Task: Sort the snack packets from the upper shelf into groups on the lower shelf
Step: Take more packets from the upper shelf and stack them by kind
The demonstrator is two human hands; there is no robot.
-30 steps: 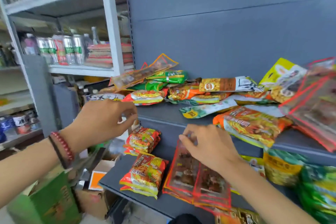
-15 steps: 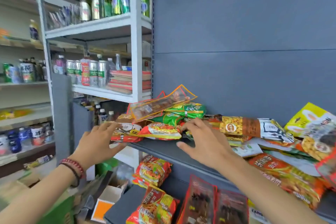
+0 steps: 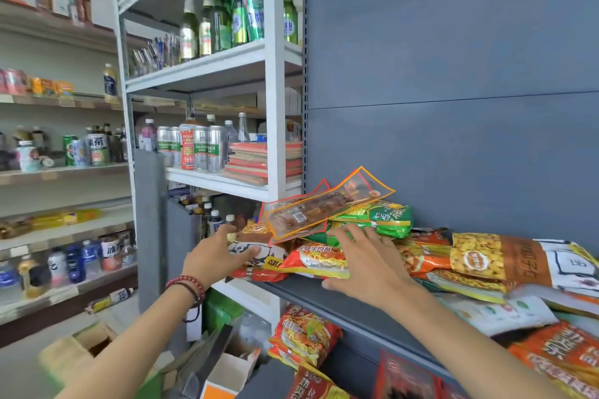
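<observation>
Both hands open, nothing held: left hand (image 3: 220, 257) touches the black-and-white packet (image 3: 256, 253), right hand (image 3: 368, 267) spreads over the red noodle packet (image 3: 316, 262), mid-frame on the upper shelf (image 3: 327, 300). Risk: pulling either from underneath could tip the clear packet (image 3: 324, 206) perched on top off the shelf's left end.

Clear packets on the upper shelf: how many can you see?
2. One orange-edged clear packet lies atop a green packet at the left end of the upper shelf; a red-edged packet sits behind it, only a corner showing. More may be buried or out of frame.
</observation>
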